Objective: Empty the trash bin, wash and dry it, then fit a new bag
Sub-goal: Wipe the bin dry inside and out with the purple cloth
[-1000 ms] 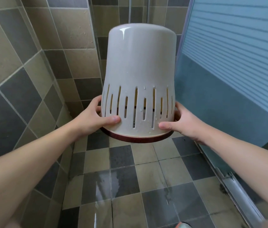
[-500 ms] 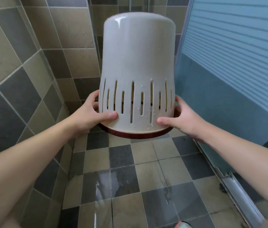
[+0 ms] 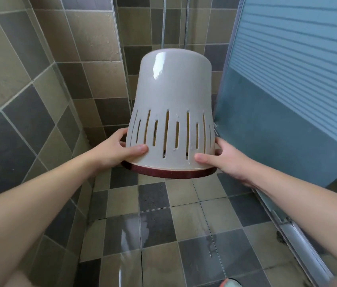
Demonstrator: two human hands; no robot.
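A cream plastic trash bin [image 3: 173,96] with vertical slots and a dark red rim is held upside down in the air above the shower floor. Water drops cling to its wall. My left hand [image 3: 120,151] grips its left side near the rim, thumb across the slotted wall. My right hand [image 3: 223,160] grips the right side the same way. The bin's base tilts slightly away from me. Its inside is hidden.
Wet checkered floor tiles [image 3: 163,235] lie below the bin. Tiled walls [image 3: 28,90] close in on the left and behind. A blue frosted shower door [image 3: 291,90] stands on the right, with its metal track [image 3: 300,243] along the floor.
The upturned bin has dropped lower in view and its base has tipped a little further away, with both hands keeping their grip.
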